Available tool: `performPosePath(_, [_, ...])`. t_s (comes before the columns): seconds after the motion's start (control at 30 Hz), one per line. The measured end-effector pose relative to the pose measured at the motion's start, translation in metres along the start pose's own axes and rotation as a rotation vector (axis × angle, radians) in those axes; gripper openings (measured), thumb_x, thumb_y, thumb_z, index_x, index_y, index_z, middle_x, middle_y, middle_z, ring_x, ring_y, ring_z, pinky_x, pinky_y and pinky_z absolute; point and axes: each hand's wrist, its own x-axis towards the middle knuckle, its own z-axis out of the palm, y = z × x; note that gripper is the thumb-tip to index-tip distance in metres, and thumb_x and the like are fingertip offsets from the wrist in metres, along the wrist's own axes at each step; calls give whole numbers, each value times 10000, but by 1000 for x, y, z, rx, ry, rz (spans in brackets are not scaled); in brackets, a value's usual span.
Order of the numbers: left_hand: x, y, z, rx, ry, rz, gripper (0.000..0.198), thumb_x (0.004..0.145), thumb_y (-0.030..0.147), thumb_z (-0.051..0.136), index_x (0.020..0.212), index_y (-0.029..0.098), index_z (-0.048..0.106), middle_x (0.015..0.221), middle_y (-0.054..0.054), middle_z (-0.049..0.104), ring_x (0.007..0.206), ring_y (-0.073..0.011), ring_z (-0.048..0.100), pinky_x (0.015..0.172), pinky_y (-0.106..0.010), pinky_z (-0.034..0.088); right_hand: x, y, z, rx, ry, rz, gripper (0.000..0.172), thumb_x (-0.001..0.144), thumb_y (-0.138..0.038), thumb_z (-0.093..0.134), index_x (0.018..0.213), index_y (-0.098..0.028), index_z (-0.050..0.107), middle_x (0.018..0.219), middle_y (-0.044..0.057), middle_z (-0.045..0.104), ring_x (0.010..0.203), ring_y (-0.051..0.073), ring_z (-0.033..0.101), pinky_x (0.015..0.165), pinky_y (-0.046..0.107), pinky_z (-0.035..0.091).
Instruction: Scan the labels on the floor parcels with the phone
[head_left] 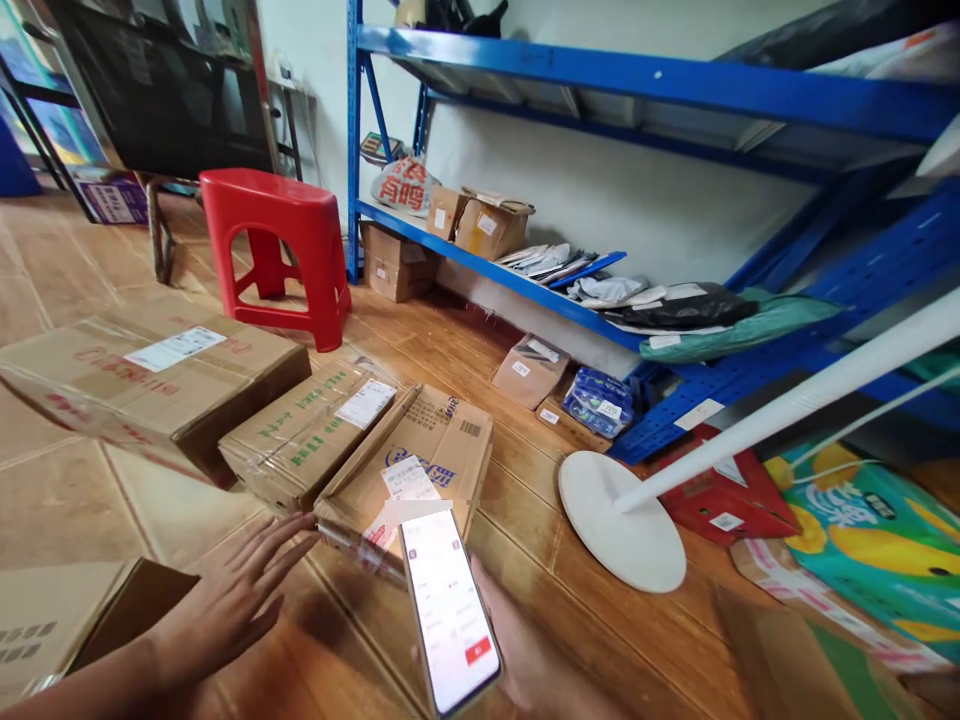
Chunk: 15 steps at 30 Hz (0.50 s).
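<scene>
My right hand (510,640) is closed around a smartphone (450,620), its bright screen facing up with a red button low on it. My left hand (232,590) is stretched out with fingers apart, its fingertips at the near left corner of a cardboard box (450,440) with blue print; whether they touch it I cannot tell. A white label (411,478) lies on that box, partly behind the phone. Left of it sit a narrower box (300,430) with green writing and a larger box (150,370) with red writing, both labelled.
A red plastic stool (274,190) stands behind the boxes. The blue shelf rack (495,270) holds parcels and bags. To the right are a white round-based stand (622,530), a red box (712,495) and a teal carton (862,520). Another box (60,610) is at lower left.
</scene>
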Motion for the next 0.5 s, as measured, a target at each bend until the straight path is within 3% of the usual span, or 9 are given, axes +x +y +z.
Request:
performPosePath(0.1, [17,16,4,79,32,-56,753,815,179,414,1511,192,125,1525,-76,373,1415,-219,322,1123,-391,367,19,-15,17,-37,-16,-81,757,714,-760,561,1139,-144,672,1029,129,763,785,246,727,748,397,559])
performPosePath(0.23, [22,28,1,67,-7,-25,798,788,105,363,1515,209,50,1529,-21,372,1430,-169,293,1179,-380,243,32,-23,30,-74,-51,-103,731,774,-760,470,1155,-165,659,1014,109,764,750,222,722,704,369,561])
performPosePath(0.4, [12,21,2,75,-83,-7,830,765,71,343,1516,197,13,1547,-37,328,1433,-168,295,1170,-373,261,36,-22,32,-138,-17,-109,695,837,-727,396,1204,-167,581,944,109,766,702,224,714,656,382,559])
performPosePath(0.5, [8,12,3,131,-59,106,806,767,89,369,1514,177,80,1537,-37,339,1420,-170,323,1147,-345,289,37,-20,30,-143,-27,-109,668,837,-720,408,1197,-179,562,1029,124,751,752,239,724,669,402,568])
